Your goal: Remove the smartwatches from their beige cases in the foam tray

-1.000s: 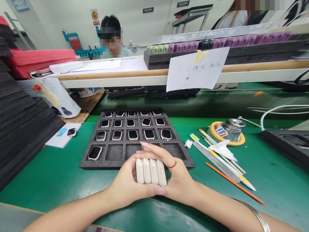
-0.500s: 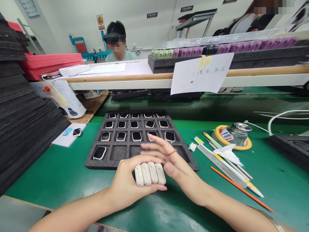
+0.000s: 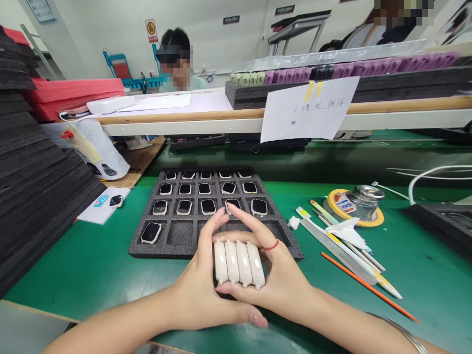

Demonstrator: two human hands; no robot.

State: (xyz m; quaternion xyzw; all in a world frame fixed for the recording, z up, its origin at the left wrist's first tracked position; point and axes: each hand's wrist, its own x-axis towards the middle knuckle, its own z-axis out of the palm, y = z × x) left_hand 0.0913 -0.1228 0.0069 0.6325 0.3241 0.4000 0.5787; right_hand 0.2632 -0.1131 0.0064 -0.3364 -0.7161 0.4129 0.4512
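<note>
A row of several beige watch cases (image 3: 239, 264), pressed side by side, stands over the green table in front of the tray. My right hand (image 3: 282, 270) grips it, with the thumb along the lower edge and the fingers over the top. Around the row's left side my left hand (image 3: 201, 290) is curved, its thumb stretched out below and apart from its fingers. The black foam tray (image 3: 147, 251) lies behind both hands and carries rows of watches with dark screens. A single watch (image 3: 151, 233) sits in its front left slot; some front slots are partly hidden by my fingers.
Right of the tray lie a white brush (image 3: 320, 235), an orange stick (image 3: 368, 286), crumpled tissue (image 3: 348, 233) and a glass jar (image 3: 363, 204). Stacked black foam (image 3: 40, 172) borders the left. Another watch (image 3: 116, 201) rests by white paper. A person (image 3: 179, 64) is behind the shelf (image 3: 184, 128).
The row of cases has turned so that another side faces me. My right hand has closed round it, while my left hand has loosened and spread its thumb away.
</note>
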